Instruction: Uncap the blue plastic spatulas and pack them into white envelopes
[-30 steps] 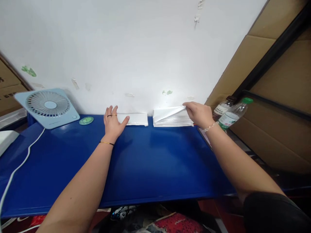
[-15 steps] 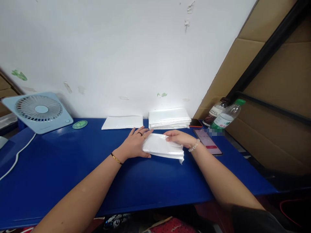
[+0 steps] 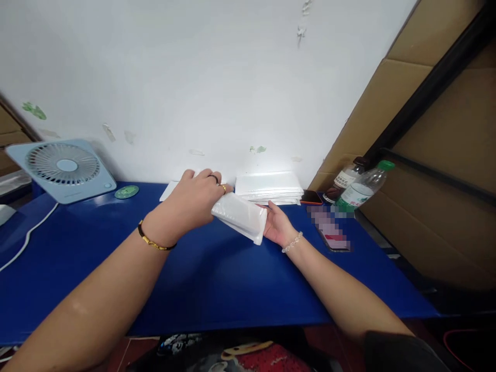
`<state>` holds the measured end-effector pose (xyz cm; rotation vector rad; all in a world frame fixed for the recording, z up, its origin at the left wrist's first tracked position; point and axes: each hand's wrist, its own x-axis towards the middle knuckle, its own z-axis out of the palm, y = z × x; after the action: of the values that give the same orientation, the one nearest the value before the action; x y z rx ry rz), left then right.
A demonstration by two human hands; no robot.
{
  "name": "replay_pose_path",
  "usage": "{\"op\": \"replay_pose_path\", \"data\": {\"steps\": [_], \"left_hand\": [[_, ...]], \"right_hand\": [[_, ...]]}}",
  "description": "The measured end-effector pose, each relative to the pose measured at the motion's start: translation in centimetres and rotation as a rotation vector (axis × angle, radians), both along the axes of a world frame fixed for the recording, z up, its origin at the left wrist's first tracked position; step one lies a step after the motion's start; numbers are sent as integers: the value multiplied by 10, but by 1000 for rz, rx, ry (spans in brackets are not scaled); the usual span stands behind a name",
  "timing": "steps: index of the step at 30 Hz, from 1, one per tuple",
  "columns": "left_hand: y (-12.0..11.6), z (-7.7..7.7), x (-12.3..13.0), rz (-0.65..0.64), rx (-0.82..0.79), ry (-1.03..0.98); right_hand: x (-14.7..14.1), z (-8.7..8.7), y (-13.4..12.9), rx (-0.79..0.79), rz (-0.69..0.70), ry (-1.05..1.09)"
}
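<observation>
A flat white packet (image 3: pixel 241 216) with a glossy, wrapped-looking surface is held tilted above the table. My left hand (image 3: pixel 199 199) grips its left end from above, fingers curled over it; a ring and a dark band show on the fingers. At the packet's right end, my right hand (image 3: pixel 277 225) supports it with the fingers partly hidden behind it and the thumb pointing up. Behind, against the wall, lies a stack of similar white packets (image 3: pixel 269 185). Another flat white piece (image 3: pixel 167 191) lies mostly hidden behind my left hand.
On the blue table (image 3: pixel 217 289), a light-blue fan (image 3: pixel 66 168) stands at the left near a round green disc (image 3: pixel 126 192). At the right are a phone (image 3: pixel 331 232), an orange-edged dark device (image 3: pixel 312 197), a green-capped bottle (image 3: pixel 362 188) and a dark-capped bottle (image 3: pixel 344 178).
The packet has risen off the table and tilted, its right end now lower. My left hand has closed over its left end; my right hand has moved from its top to its right end.
</observation>
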<state>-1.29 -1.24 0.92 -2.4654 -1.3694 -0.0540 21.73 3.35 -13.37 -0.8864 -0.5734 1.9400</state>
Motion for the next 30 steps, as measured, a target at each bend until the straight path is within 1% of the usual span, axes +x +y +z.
{"op": "replay_pose_path", "data": {"steps": [2,5,7,8,9,11,12,14,16,18,20,23,27,30], "left_hand": [[-5,18,10,3,12,44],[-9,40,18,19,8,79],[-9,48,18,32,1,63],[-6,50,16,37,-5,45],[-2,51,12,41,-13,23],[10,46,2,52,-37,-22],[17,42,-3,63,-48,-43],[31,32,-15,87,-80,-80],[41,24,-24,107,-124,-99],[43,22,-30,124,-160,-106],[40,26,-33,145,-186,-100],[29,40,-37,204,-222,-63],[19,53,-44,325,-260,-8],[20,57,-56,338,-231,40]], "right_hand": [[-9,3,-7,-25,45,21],[-15,6,-14,-21,54,-1],[-16,7,-16,-5,39,-64],[-17,6,-17,12,26,-113],[-17,5,-17,47,9,-176],[-16,3,-17,185,-12,-372],[-16,1,-17,281,-14,-514],[-14,0,-15,511,-14,-868],[-10,0,-12,721,-32,-1205],[-4,1,-9,830,-45,-1432],[3,3,-5,836,-26,-1570],[15,4,1,796,12,-1711],[24,4,3,757,54,-1823],[23,6,0,769,73,-1857]]}}
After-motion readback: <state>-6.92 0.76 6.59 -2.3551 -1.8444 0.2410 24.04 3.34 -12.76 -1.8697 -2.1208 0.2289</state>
